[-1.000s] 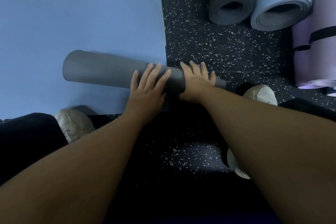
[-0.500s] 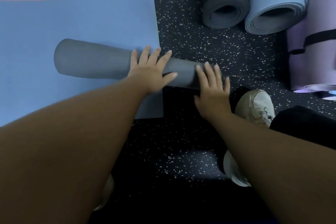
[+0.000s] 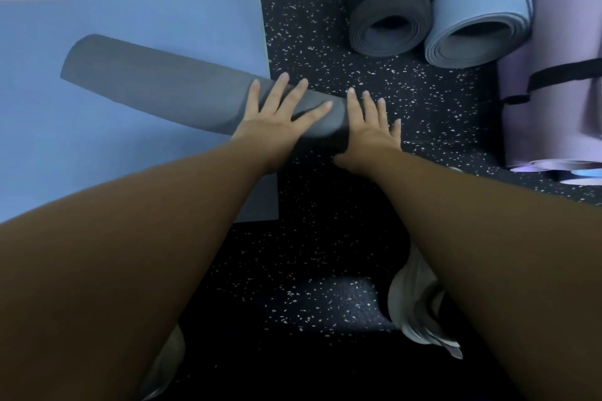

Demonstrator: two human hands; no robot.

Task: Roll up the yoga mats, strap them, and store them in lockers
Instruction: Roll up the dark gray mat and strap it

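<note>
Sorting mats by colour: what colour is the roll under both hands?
Dark grey roll, on a blue mat; head view.

Four rolled mats: one grey roll (image 3: 169,91) under two hands, three strapped rolls (image 3: 387,13) beside.

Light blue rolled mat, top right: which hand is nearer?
Right. The right hand presses the near end of the grey roll, below and left of the light blue rolled mat; the left hand lies further left.
</note>
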